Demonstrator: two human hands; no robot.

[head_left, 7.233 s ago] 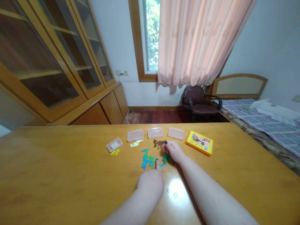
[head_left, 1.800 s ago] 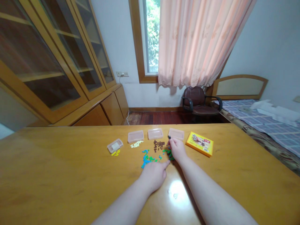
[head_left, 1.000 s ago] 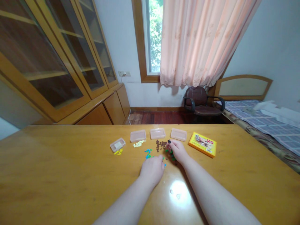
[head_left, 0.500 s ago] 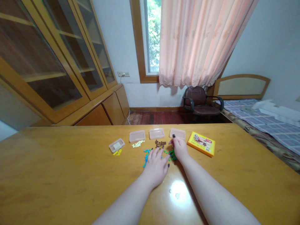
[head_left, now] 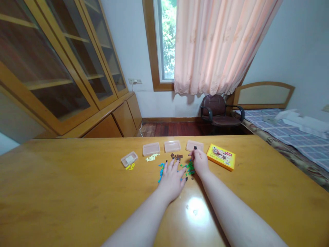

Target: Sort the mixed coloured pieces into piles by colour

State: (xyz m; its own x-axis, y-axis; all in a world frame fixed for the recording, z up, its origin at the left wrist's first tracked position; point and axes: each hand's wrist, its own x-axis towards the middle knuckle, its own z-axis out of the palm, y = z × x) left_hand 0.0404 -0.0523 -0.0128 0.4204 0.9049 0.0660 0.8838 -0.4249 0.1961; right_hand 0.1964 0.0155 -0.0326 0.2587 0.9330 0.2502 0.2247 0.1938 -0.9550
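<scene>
My left hand lies palm down on the wooden table with its fingers spread, between blue pieces and green pieces. Just right of the green pieces, my right hand has its fingers closed together; anything between them is too small to make out. Brown pieces lie beyond my left fingertips. Cream pieces and yellow pieces form small groups farther left.
Shallow clear trays stand behind the pieces: a left one, two in the middle, and one behind my right hand. A yellow box lies at right. Beyond the table stand a chair and a bed.
My right hand has shifted slightly right, and more of the green pieces shows. My left hand remains spread in nearly the same place.
</scene>
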